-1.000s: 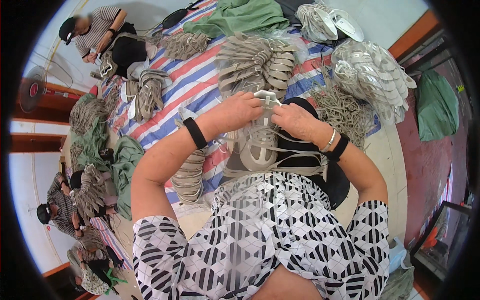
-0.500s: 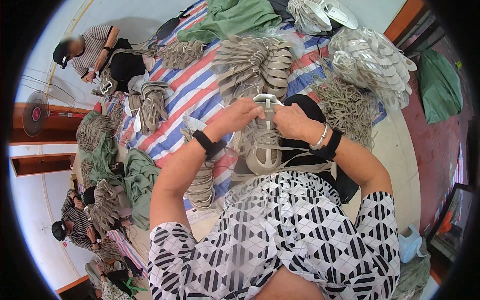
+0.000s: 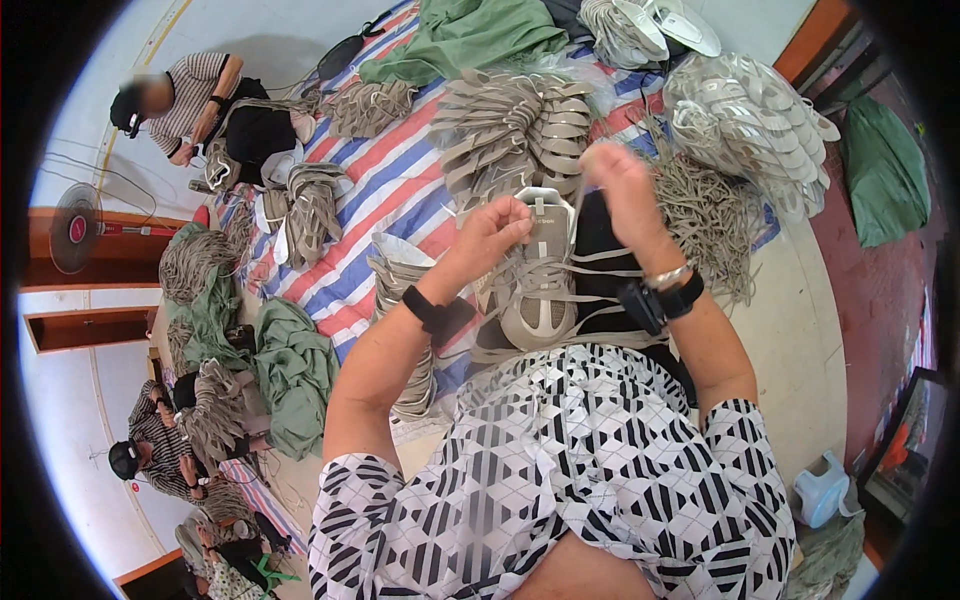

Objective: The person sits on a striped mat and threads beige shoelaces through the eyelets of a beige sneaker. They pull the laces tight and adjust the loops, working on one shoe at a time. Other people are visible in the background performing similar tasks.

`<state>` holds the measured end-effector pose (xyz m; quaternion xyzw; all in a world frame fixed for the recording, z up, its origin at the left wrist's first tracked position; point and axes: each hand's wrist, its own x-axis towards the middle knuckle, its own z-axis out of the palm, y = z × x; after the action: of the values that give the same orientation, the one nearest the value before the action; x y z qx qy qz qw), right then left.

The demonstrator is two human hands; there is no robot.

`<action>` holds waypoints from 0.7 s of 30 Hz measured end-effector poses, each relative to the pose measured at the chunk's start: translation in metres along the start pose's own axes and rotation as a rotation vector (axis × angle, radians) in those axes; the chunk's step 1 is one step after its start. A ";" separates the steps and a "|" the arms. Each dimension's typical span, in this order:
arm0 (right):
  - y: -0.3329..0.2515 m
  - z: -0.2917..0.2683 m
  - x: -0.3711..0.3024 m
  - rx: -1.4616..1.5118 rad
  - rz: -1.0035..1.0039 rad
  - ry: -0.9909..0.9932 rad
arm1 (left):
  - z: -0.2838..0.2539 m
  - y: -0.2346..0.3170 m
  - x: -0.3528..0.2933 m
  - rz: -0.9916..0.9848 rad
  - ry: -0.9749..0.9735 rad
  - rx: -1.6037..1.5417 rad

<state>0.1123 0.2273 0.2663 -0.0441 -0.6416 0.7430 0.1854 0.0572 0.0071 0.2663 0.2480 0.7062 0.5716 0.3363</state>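
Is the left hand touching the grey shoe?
Touching. The head view shows the left hand with fingertips pinched on the tongue of the grey shoe on the lap.

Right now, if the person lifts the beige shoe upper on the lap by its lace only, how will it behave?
The beige fabric shoe upper would probably sag and swing, since no sole is visible. It seems light. The flat beige lace, pulled up by the right hand, looks floppy and may slide through the eyelets.

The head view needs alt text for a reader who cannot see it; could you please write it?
A person's left hand holds a beige shoe upper on their lap while the right hand pulls a lace up. Piles of uppers cover a striped tarp.
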 end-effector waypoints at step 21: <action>0.016 -0.020 -0.040 0.166 0.513 -0.220 | 0.020 0.008 -0.002 0.348 -0.011 1.121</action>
<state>0.1519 0.2313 0.2404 -0.1088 -0.5628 0.8158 -0.0762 0.0730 0.0202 0.2718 0.5033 0.8479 0.1563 0.0586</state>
